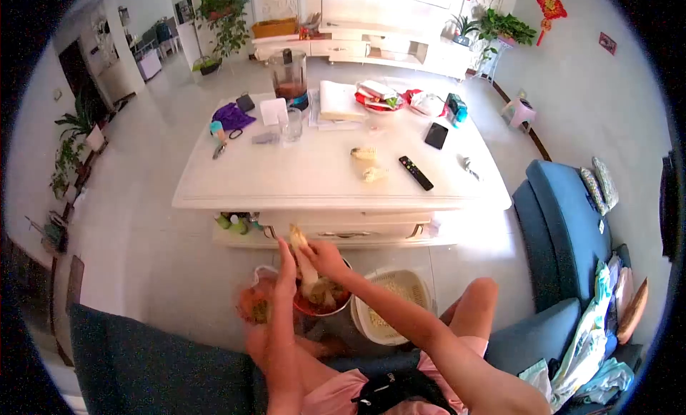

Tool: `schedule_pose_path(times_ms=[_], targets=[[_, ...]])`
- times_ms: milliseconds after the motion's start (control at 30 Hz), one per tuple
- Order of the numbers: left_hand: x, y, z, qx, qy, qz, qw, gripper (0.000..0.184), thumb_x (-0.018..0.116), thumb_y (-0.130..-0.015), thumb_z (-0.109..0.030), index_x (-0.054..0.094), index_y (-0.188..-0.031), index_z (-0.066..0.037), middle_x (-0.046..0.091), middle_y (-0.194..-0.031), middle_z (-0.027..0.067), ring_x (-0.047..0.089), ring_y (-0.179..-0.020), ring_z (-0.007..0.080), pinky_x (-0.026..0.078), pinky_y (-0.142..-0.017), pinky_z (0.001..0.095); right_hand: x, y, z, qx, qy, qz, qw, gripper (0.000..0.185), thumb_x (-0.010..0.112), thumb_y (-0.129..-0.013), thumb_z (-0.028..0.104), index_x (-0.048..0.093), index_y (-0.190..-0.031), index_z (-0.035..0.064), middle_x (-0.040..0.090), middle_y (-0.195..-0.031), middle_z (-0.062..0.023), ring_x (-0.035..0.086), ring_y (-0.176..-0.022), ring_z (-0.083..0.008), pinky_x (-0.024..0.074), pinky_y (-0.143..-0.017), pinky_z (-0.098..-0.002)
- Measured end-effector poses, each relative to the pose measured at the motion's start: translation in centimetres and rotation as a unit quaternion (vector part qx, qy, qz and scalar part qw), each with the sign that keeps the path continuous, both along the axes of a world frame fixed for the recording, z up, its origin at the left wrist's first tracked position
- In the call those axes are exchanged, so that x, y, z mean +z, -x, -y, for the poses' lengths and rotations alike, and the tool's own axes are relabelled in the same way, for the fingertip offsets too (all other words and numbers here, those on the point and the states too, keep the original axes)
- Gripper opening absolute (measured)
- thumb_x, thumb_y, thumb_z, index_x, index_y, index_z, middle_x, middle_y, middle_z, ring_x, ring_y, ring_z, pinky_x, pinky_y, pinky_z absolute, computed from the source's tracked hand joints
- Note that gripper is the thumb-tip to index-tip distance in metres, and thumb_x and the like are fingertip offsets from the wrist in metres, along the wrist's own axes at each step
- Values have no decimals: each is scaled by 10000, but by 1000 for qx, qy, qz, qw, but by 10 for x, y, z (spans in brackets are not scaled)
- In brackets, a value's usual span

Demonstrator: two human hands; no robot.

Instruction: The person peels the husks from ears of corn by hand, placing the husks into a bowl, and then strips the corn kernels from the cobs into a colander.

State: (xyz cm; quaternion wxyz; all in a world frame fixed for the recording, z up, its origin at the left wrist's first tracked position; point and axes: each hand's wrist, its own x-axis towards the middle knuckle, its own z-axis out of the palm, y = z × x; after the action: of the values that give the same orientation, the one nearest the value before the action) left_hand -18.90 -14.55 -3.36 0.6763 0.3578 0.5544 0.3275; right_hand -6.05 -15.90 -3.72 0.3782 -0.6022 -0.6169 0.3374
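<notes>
Right hand (pixel 327 259) grips corn cob (pixel 308 270) above basin (pixel 321 313); left hand (pixel 286 268) alongside cob, grip unclear. Basket (pixel 423 290) just right of basin. Floor (pixel 404 258) strip, then front edge of table (pixel 314 190); wider floor along its left side.

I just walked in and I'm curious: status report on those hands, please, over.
Bare left hand: alongside a pale, elongated corn cob. Bare right hand: gripping it. Cob: tilted over a round, red-walled basin. Nothing visibly in the way.
</notes>
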Motion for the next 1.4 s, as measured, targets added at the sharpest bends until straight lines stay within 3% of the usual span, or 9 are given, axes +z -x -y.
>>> schedule_pose_path(times_ms=[233, 333, 500, 600, 733, 833, 1000, 1100, 1400], targets=[[-27, 10, -6, 17, 28, 81, 996, 937, 228, -828, -800, 178, -1475, -124, 351, -1416, 108, 397, -1248, 274, 355, -1002, 424, -6, 4, -3, -34, -6, 43, 998, 265, 608, -856, 294, 703, -934, 60, 616, -730, -215, 616, -670, -360, 482, -632, -398], [19, 1, 10, 8, 56, 70, 996, 913, 249, -826, -799, 220, -1458, -141, 393, -1386, 98, 431, -1211, 281, 379, -976, 447, -8, -1, -7, -56, 9, 81, 995, 264, 630, -833, 295, 713, -908, 56, 619, -729, -220, 618, -667, -362, 484, -631, -408], [12, 2, 8, 6, 26, 69, 997, 873, 268, -825, -796, 281, -1415, -152, 456, -1308, 100, 488, -1125, 283, 440, -893, 464, -16, 2, -11, -63, -31, 121, 990, 408, 639, -841, 360, 646, -695, -21, 538, -566, -204, 551, -547, -365, 429, -563, -461], [18, 4, 9, -10, 15, 92, 996, 868, 284, -828, -788, 274, -1409, -143, 451, -1284, 124, 505, -1101, 289, 476, -829, 480, -5, 1, -3, -55, -53, 152, 985, 312, 677, -791, 347, 713, -903, 58, 636, -700, -191, 619, -617, -346, 482, -608, -413], [10, 4, 7, 12, 31, 37, 999, 839, 285, -844, -767, 264, -1365, -110, 408, -1275, 157, 502, -1087, 299, 492, -782, 506, -33, -6, -16, -37, 9, 74, 997, 328, 684, -789, 361, 710, -908, 57, 636, -698, -187, 623, -606, -326, 477, -592, -390], [0, -1, 9, 7, 13, -33, 999, 781, 267, -857, -751, 276, -1291, -101, 378, -1283, 159, 484, -1112, 303, 497, -765, 508, -33, -7, -8, -12, 68, 55, 996, 345, 691, -797, 380, 716, -921, 59, 647, -661, -140, 623, -562, -215, 475, -575, -349], [-28, -7, 3, -2, 4, -74, 997, 805, 266, -854, -753, 263, -1259, -57, 329, -1317, 180, 400, -1221, 321, 419, -908, 471, -24, -10, 4, -23, 125, -102, 987, 291, 694, -845, 291, 723, -929, 14, 652, -659, -26, 551, -584, -57, 480, -560, -278], [-36, -12, 1, 19, -8, -86, 996, 906, 278, -848, -758, 202, -1358, -14, 272, -1393, 204, 339, -1280, 341, 329, -1005, 449, -45, -10, 1, -8, 121, -238, 964, 229, 687, -855, 196, 717, -911, -24, 673, -718, -54, 593, -604, -95, 512, -589, -267], [-43, -10, -2, -5, -3, -98, 995, 1022, 289, -827, -778, 43, -1453, -9, 174, -1467, 226, 274, -1321, 367, 274, -1042, 496, -20, -12, 6, -41, 187, -189, 963, 210, 711, -829, 173, 712, -860, -34, 684, -730, -102, 648, -624, -139, 566, -582, -302]])
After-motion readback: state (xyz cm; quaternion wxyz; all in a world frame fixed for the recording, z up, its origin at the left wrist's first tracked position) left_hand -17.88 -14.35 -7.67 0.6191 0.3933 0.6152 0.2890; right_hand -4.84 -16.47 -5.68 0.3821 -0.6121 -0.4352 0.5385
